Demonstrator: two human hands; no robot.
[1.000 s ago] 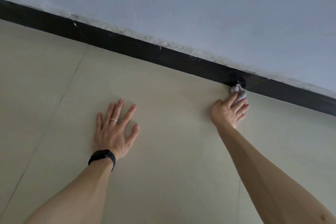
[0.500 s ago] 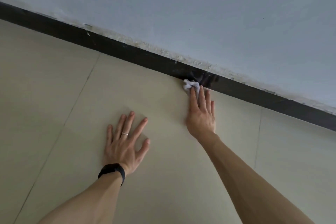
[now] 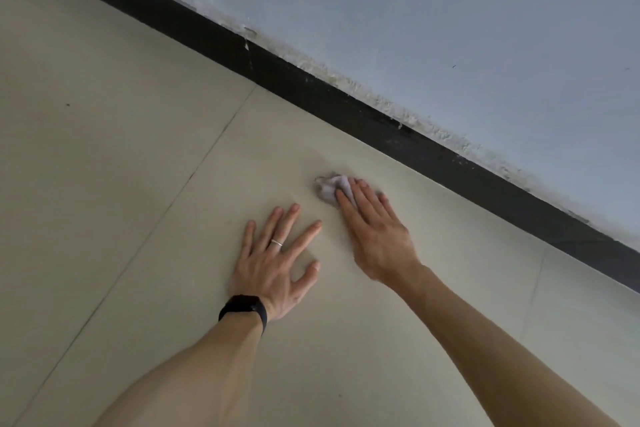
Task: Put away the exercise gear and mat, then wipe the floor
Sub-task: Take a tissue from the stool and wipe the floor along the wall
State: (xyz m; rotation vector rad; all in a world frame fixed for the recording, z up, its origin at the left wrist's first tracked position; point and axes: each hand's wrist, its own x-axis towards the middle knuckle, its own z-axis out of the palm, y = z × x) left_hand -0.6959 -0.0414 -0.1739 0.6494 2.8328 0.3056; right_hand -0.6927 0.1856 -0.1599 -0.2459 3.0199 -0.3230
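A small crumpled pale cloth (image 3: 329,188) lies on the beige tiled floor (image 3: 138,156), a short way out from the wall. My right hand (image 3: 375,232) presses it down with straight fingers laid flat over its right part. My left hand (image 3: 277,262) rests flat on the floor just left of the right hand, fingers spread, with a ring on one finger and a black band on the wrist. No exercise gear or mat is in view.
A black skirting board (image 3: 346,107) runs diagonally from upper left to lower right, under a pale grey-blue wall (image 3: 450,28) with chipped paint along its base. Thin tile joints (image 3: 194,173) cross the floor.
My right hand has slid the cloth left along the skirting and then back off it onto the open tile, close to my left hand. The left hand stays planted.
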